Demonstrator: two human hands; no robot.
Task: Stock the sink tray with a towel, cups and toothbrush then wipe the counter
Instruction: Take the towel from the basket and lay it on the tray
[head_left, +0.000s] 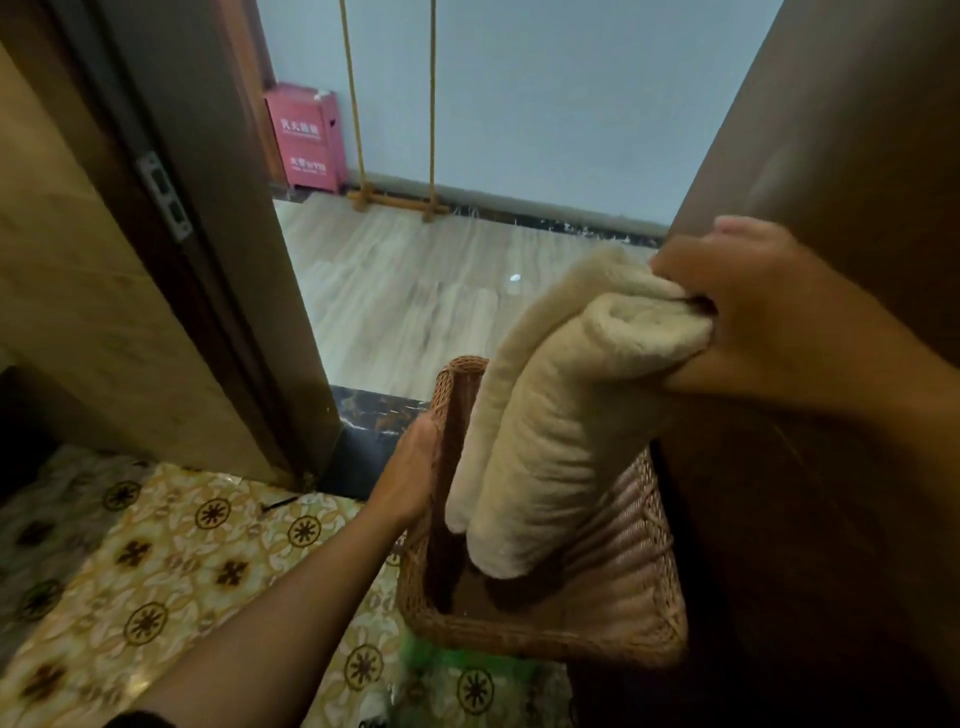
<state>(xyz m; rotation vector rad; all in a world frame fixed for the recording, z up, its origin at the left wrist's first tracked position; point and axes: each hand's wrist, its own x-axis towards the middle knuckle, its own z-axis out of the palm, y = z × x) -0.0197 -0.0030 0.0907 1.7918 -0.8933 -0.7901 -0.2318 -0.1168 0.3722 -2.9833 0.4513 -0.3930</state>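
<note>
A cream folded towel hangs from my right hand, which grips its upper end at the right. The towel's lower end dips into a brown wicker basket at the lower middle. My left hand holds the basket's tall left rim. The inside of the basket is dark and I cannot make out what else lies in it. No cups, toothbrush or sink tray are in view.
A brown wooden door stands right behind the basket. The door frame is on the left, with a wood-look floor beyond. A red box and a rope swing stand by the far wall. Patterned tiles lie underfoot.
</note>
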